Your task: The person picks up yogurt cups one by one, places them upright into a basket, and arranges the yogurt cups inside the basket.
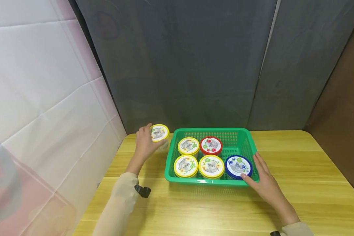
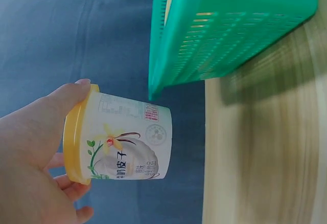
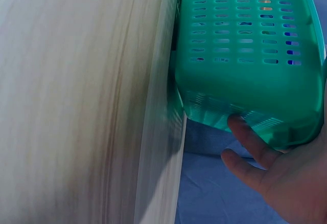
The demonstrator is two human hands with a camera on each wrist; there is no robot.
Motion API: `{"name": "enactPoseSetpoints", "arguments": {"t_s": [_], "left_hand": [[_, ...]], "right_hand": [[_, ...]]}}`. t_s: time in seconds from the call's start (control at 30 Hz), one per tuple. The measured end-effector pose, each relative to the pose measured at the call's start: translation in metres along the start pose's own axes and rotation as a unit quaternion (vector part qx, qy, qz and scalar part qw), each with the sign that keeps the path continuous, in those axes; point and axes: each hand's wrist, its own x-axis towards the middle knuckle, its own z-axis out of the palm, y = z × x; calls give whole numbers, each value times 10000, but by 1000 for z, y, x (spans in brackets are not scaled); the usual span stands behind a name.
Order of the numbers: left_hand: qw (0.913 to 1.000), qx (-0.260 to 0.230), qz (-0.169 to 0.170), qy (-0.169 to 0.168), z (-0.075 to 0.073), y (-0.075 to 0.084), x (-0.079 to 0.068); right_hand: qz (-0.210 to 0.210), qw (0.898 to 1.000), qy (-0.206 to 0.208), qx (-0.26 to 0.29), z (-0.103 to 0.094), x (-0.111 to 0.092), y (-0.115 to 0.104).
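Note:
My left hand (image 1: 145, 141) grips a white lidded cup (image 2: 130, 139) by its yellow lid (image 1: 159, 132), thumb and fingers on opposite sides of the rim. The cup is upright, left of the green basket (image 1: 206, 182), and looks raised off the table. At the basket's front right corner, my right hand (image 1: 266, 183) holds the edge, thumb over the front rim by the blue-lidded cup (image 1: 238, 167) and fingers along the right side. In the right wrist view, two fingers (image 3: 250, 142) extend beside the basket wall; the thumb is hidden.
Inside the basket are three yellow-lidded cups (image 1: 186, 166) and a red-lidded cup (image 1: 211, 145). The basket stands on a wooden table (image 1: 206, 209) near its back edge. A dark curtain (image 1: 180, 65) hangs behind, and a pale cloth wall (image 1: 47, 82) stands at the left.

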Motion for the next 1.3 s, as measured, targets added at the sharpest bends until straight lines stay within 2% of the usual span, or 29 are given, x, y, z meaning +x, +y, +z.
{"name": "enactPoseSetpoints", "arguments": {"t_s": [0.23,0.53,0.9,1.3], "left_hand": [[10000,3,6,65,-4,10,2],[9998,-73,121,156,-9,25,2],[9992,-217,320,120,-6,43,5],[9985,-240,496,-35,2,72,17]], "right_hand": [[-97,9998,152,-93,-1,1,1],[-29,10000,22,21,-1,1,1],[37,10000,-24,51,4,-2,4],[25,10000,33,28,2,1,3]]}}
